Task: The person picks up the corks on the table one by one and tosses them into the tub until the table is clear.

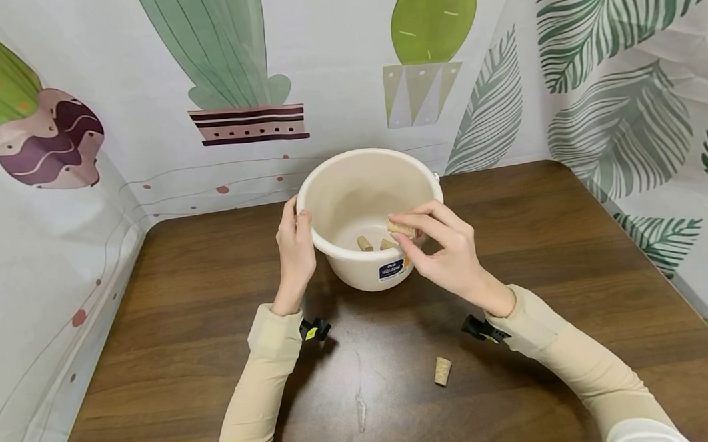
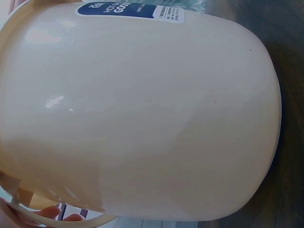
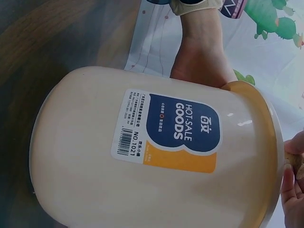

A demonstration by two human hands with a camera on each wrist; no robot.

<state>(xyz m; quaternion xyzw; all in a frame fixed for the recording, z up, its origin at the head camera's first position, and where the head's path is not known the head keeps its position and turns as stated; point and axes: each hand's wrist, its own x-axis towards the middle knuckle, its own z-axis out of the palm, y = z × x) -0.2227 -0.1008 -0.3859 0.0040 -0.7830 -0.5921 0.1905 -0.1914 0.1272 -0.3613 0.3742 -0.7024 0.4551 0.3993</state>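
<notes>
A cream plastic bucket (image 1: 352, 272) stands upright on the table, a blue and orange label (image 3: 183, 128) on its side. My left hand (image 1: 297, 251) grips the bucket's left rim; its fingertips (image 2: 73, 217) show partly at the lower left of the left wrist view. Over the near right rim, my right hand (image 1: 451, 249) pinches a cork stopper (image 1: 400, 228) between thumb and fingers. Inside, on the bucket's bottom, lie two more cork stoppers, one cork (image 1: 364, 244) in plain sight and another cork (image 1: 386, 244) partly hidden by the rim.
Another tapered cork stopper (image 1: 443, 371) is on the wooden table (image 1: 213, 288), nearer me and between my forearms. Behind the bucket hangs a white cloth (image 1: 339, 61) printed with cacti and leaves. Each wrist wears a small black camera mount (image 1: 315, 330).
</notes>
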